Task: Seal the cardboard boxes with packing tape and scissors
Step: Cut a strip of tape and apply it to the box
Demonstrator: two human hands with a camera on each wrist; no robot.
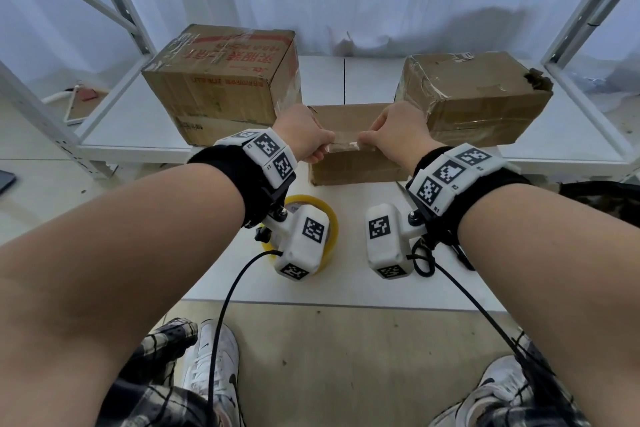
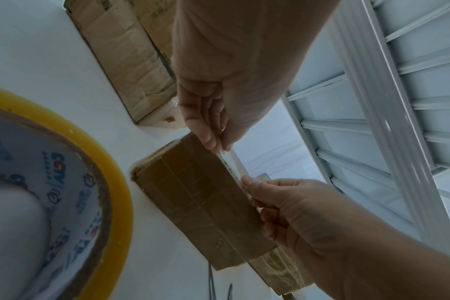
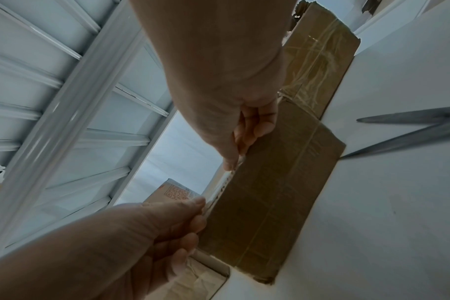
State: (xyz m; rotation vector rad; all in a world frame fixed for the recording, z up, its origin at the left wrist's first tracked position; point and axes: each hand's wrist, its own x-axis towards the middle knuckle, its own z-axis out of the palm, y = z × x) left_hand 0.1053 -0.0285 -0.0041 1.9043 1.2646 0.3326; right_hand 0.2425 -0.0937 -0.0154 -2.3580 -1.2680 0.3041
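Observation:
A small cardboard box lies on the white table between two bigger boxes. Both hands hover at its near top edge. My left hand and my right hand each pinch one end of a short strip of clear tape, stretched along that edge. The left wrist view shows the left hand pinching the tape strip above the small box. The right hand pinches the same tape strip in the right wrist view. The yellow tape roll lies under my left wrist. Scissors lie open under my right wrist.
A large printed box stands at the back left and a taped, dented box at the back right. White shelf posts flank the table. The table's front edge runs just above my shoes.

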